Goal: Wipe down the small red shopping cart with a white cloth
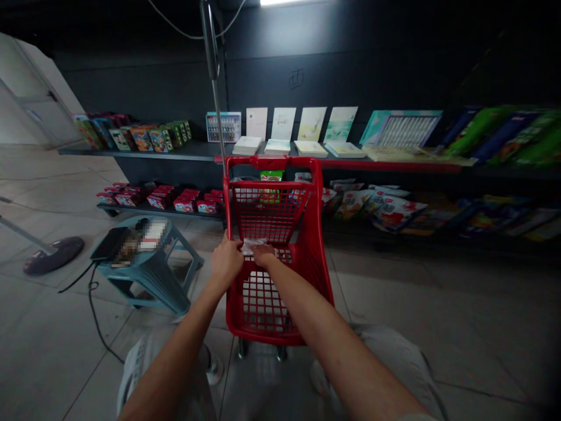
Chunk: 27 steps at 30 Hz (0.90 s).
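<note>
A small red plastic shopping cart with lattice walls stands right in front of me. My left hand is closed on its left rim, the thumb pointing inward. Inside the cart, my right hand reaches down to the ledge at mid-depth. Its fingers are pressed on a crumpled white wipe, which lies against the red plastic and sticks out to the left of the fingers. The undersides of the right fingers are hidden.
A blue-green stool with a black device and cable stands at left, beside a round-based stand. Behind the cart, an upper shelf carries boxes, booklets and pen sets; red boxes and snack bags fill the lower one.
</note>
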Each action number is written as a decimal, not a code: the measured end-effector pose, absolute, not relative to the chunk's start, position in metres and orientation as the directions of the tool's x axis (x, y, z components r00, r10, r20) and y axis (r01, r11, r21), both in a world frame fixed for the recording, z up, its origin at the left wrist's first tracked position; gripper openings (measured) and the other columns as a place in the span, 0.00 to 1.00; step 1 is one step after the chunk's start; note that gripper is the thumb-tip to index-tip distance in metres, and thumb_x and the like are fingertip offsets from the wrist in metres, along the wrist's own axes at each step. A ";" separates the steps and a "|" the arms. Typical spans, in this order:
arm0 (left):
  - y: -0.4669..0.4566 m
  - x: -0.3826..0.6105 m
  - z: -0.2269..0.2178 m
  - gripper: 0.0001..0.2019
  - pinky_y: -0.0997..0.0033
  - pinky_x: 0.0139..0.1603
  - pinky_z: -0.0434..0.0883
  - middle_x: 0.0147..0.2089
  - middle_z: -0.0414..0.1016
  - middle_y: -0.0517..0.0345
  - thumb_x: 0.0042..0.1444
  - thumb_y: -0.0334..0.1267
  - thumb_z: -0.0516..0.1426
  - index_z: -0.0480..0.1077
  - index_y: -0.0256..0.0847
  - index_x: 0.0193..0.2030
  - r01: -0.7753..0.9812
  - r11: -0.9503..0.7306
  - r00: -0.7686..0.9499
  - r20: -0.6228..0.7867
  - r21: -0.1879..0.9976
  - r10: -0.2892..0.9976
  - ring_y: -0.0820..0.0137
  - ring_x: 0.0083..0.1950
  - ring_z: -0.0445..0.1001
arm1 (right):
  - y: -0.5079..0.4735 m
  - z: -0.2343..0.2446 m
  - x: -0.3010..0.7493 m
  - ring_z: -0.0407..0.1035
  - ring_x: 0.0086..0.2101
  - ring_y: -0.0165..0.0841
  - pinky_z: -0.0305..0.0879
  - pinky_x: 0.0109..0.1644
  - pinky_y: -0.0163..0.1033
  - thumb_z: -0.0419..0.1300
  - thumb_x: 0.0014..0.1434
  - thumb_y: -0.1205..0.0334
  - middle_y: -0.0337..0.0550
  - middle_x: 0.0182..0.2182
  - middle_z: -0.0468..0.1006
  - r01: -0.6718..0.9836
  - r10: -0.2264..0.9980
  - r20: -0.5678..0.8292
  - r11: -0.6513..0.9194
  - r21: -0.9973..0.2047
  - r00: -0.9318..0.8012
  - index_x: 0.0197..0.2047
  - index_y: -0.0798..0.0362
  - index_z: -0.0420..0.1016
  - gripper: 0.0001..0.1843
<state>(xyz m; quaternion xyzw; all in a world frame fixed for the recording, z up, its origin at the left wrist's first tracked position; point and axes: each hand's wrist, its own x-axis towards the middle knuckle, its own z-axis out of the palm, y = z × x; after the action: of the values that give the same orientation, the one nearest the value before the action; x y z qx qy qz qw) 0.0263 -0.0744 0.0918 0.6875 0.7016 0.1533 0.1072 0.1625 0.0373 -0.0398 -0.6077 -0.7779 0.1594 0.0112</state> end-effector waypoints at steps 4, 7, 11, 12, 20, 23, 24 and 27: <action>-0.074 0.025 0.091 0.22 0.59 0.57 0.76 0.65 0.76 0.50 0.64 0.30 0.52 0.81 0.50 0.57 0.931 0.035 -0.059 0.056 0.362 0.997 0.56 0.54 0.82 | 0.055 -0.011 0.173 0.81 0.52 0.45 0.72 0.58 0.44 0.57 0.70 0.60 0.60 0.53 0.84 0.939 0.975 -0.177 0.072 -0.336 -0.138 0.61 0.56 0.79 0.21; -0.073 0.025 0.089 0.20 0.59 0.58 0.76 0.66 0.76 0.49 0.67 0.34 0.51 0.81 0.48 0.58 0.934 0.025 -0.059 0.086 0.355 0.995 0.56 0.54 0.82 | 0.073 0.022 0.186 0.76 0.59 0.43 0.71 0.59 0.42 0.40 0.77 0.57 0.60 0.60 0.79 0.908 0.998 -0.048 0.011 -0.420 -0.034 0.70 0.56 0.70 0.28; -0.073 0.027 0.088 0.19 0.60 0.58 0.76 0.71 0.72 0.50 0.69 0.40 0.51 0.80 0.47 0.58 0.936 0.038 -0.088 0.130 0.349 0.988 0.58 0.54 0.82 | 0.084 0.067 0.205 0.72 0.62 0.47 0.71 0.62 0.49 0.26 0.76 0.60 0.66 0.65 0.73 0.766 0.940 0.212 -0.073 -0.639 0.267 0.78 0.64 0.53 0.37; -0.073 0.027 0.088 0.18 0.61 0.58 0.76 0.71 0.71 0.50 0.69 0.41 0.52 0.80 0.47 0.57 0.936 0.039 -0.091 0.135 0.350 0.987 0.58 0.54 0.81 | 0.084 0.077 0.209 0.69 0.65 0.48 0.68 0.65 0.51 0.26 0.76 0.59 0.66 0.68 0.69 0.745 0.894 0.291 -0.069 -0.664 0.341 0.80 0.65 0.47 0.37; -0.072 0.029 0.088 0.17 0.64 0.57 0.75 0.59 0.80 0.50 0.68 0.48 0.55 0.84 0.48 0.50 0.940 0.014 -0.060 0.125 0.340 0.990 0.58 0.52 0.81 | 0.076 0.108 0.207 0.28 0.78 0.47 0.35 0.79 0.64 0.42 0.73 0.64 0.47 0.81 0.36 0.958 0.814 0.580 0.154 -0.243 0.016 0.82 0.52 0.24 0.41; -0.072 0.028 0.087 0.16 0.63 0.58 0.75 0.57 0.81 0.50 0.67 0.46 0.56 0.84 0.47 0.51 0.945 0.012 -0.051 0.109 0.326 0.993 0.58 0.52 0.82 | 0.081 0.068 0.195 0.36 0.77 0.45 0.38 0.79 0.61 0.44 0.71 0.68 0.48 0.80 0.41 0.944 0.877 0.461 0.257 -0.207 -0.137 0.82 0.52 0.37 0.40; -0.072 0.028 0.087 0.16 0.63 0.58 0.75 0.57 0.82 0.50 0.67 0.44 0.56 0.84 0.47 0.52 0.947 0.013 -0.049 0.105 0.321 0.993 0.58 0.52 0.82 | 0.082 0.051 0.192 0.41 0.77 0.44 0.39 0.79 0.59 0.43 0.71 0.69 0.48 0.80 0.45 0.939 0.894 0.420 0.264 -0.219 -0.153 0.82 0.53 0.42 0.38; -0.072 0.028 0.085 0.16 0.64 0.60 0.74 0.58 0.82 0.50 0.67 0.42 0.56 0.84 0.46 0.52 0.945 0.011 -0.051 0.113 0.328 0.992 0.58 0.54 0.81 | 0.077 0.002 0.186 0.46 0.75 0.46 0.43 0.78 0.60 0.44 0.69 0.69 0.51 0.78 0.51 0.934 0.949 0.267 0.241 -0.265 -0.169 0.80 0.54 0.50 0.37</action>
<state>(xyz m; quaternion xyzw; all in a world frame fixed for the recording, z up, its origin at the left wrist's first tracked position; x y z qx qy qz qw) 0.0278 -0.0722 0.0847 0.6847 0.7072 0.1595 0.0745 0.1861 0.0772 0.0019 -0.6158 -0.7643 0.0198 0.1904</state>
